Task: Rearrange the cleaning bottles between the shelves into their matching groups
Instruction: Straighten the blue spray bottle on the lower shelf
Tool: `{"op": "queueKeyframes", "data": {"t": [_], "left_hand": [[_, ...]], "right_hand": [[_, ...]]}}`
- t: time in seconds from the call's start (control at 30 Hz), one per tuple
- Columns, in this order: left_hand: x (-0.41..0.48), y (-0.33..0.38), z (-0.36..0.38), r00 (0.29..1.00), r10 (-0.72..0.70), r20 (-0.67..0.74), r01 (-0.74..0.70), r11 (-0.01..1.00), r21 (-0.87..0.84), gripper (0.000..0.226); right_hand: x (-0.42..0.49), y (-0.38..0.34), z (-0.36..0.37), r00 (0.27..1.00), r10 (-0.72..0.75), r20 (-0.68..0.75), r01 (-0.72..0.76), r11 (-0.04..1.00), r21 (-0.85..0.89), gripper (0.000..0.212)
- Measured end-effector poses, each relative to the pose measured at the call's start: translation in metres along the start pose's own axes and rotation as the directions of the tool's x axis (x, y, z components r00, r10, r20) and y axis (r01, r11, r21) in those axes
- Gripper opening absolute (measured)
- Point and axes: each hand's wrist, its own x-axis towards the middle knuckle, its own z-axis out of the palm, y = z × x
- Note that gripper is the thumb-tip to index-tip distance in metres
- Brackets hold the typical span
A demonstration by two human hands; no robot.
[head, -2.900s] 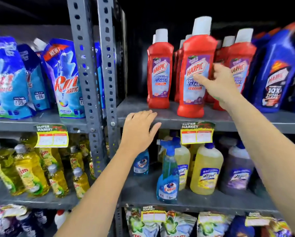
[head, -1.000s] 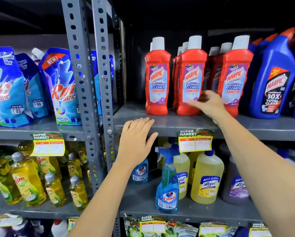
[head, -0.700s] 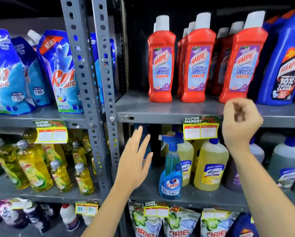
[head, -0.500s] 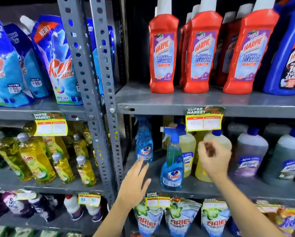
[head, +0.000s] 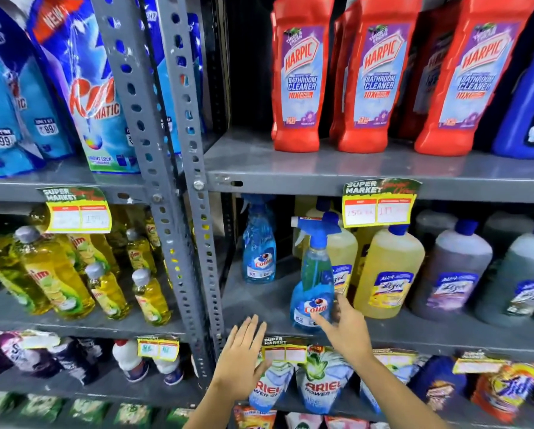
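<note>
Dropped from the red Harpic row (head: pixel 380 72) on the upper shelf down to the middle shelf (head: pixel 259 301), both hands now, with the view swung lower to follow. Right hand (head: pixel 347 331) reaching up at the front Colin spray bottle (head: pixel 313 286), grip spread wide, forefinger and thumb splayed just short of the bottle's lower body (touching or a hair off, cannot tell through the blur). Nothing held. Left hand (head: pixel 242 363) flat and open too, fingers fanned, hovering at the shelf lip below and to the left of that grip, empty.

Ahead of the right grip and slightly above: the blue trigger head of the front bottle. Further back and to the left of it: a second Colin spray bottle (head: pixel 258 252), standing upright, apart from the first. Directly behind and right of the target: yellow Lizol bottles (head: pixel 387 270), then grey and dark ones further right. Below the grip: a price tag (head: pixel 285 351) on the shelf edge and Ariel pouches (head: pixel 323 382).

Step in hand, by the look of it: going for the front spray bottle, probably to set it with its twin. Next move calls for closing round the narrow waist, lifting clear of the yellow bottle just beside it, and keeping it upright (tall and top-heavy, likely to tip).
</note>
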Motion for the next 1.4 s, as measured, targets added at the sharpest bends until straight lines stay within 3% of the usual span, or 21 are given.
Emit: {"op": "queueKeyframes", "data": {"t": [0.07,0.37,0.5,0.77,0.9,1.03,1.4], "left_hand": [[-0.003,0.005,-0.006,0.999,0.008,0.046,-0.008,1.000,0.001,0.066],[0.001,-0.001,0.008,1.000,0.006,0.010,-0.005,0.996,-0.088,0.071],[0.002,-0.004,0.009,1.000,0.008,0.015,-0.007,0.999,-0.046,0.071],[-0.001,-0.003,0.009,1.000,-0.017,-0.003,0.017,0.999,0.027,0.072],[0.004,-0.008,0.017,1.000,0.025,0.008,-0.026,0.999,0.028,0.074],[0.004,-0.006,0.021,1.000,0.015,-0.012,-0.014,0.999,0.049,0.073],[0.002,-0.005,0.028,0.998,-0.010,-0.065,0.011,1.000,0.012,0.073]], "right_hand": [[0.000,-0.001,0.004,1.000,0.011,-0.014,-0.011,1.000,0.005,0.056],[0.011,-0.029,0.042,0.998,-0.045,0.040,0.048,0.996,-0.070,0.057],[0.022,-0.041,0.056,0.993,-0.059,0.106,0.064,0.997,-0.049,0.060],[0.043,-0.066,0.061,0.972,-0.001,0.234,0.053,0.975,-0.217,0.064],[0.059,-0.091,0.044,0.973,-0.082,0.216,0.089,0.996,-0.022,0.080],[0.067,-0.100,0.043,0.935,-0.071,0.347,0.034,0.993,0.112,0.064],[0.074,-0.110,0.066,0.913,-0.073,0.402,0.011,0.988,0.154,0.065]]}}
